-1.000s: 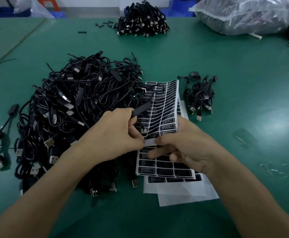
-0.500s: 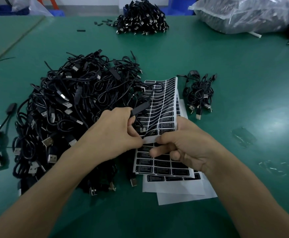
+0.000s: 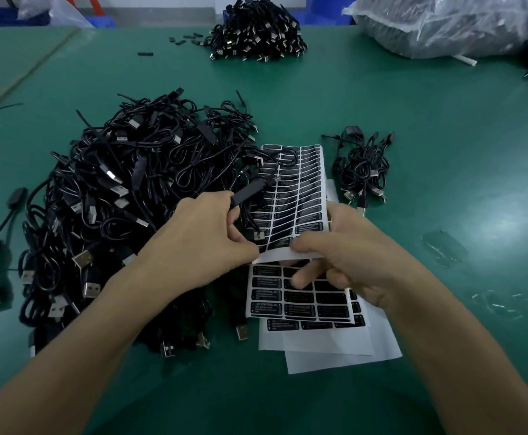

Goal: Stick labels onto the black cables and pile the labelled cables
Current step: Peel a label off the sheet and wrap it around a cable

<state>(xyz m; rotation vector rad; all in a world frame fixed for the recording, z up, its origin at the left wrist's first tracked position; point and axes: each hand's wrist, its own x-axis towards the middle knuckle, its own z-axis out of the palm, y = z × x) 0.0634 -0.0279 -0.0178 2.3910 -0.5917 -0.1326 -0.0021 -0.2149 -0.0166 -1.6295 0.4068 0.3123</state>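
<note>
Just now the left hand (image 3: pixel 200 246) grips a cable (image 3: pixel 247 193) by its black block, while the right hand (image 3: pixel 350 259) pinches the sheet (image 3: pixel 302 199) of labels, curled upward beside the heap (image 3: pixel 115 189).

Curled label sheet (image 3: pixel 300 196) beside cable heap (image 3: pixel 124 196)

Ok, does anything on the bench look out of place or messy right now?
Nothing looks damaged. The label sheet is bent up where the right hand holds it, one stray cable lies left of the big pile, and clear scraps litter the table at right.
</note>
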